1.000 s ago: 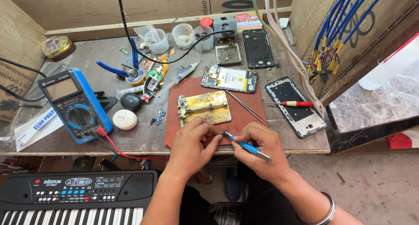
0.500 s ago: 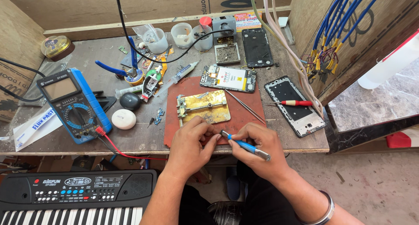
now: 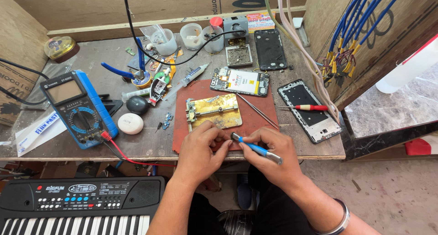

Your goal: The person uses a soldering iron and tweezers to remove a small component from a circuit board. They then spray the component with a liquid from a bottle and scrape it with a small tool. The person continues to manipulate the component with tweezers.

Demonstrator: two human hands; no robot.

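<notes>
Both hands [image 3: 237, 146] hide something small beside the blue screwdriver [image 3: 256, 149].

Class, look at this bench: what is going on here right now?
A person sits at a cluttered wooden workbench. The right hand holds a blue-handled screwdriver, its tip meeting the left hand, whose fingers pinch something too small to make out. Both hands work over a red mat beside a brass-coloured board holder. Opened phones, a multimeter and tweezers lie around.
</notes>
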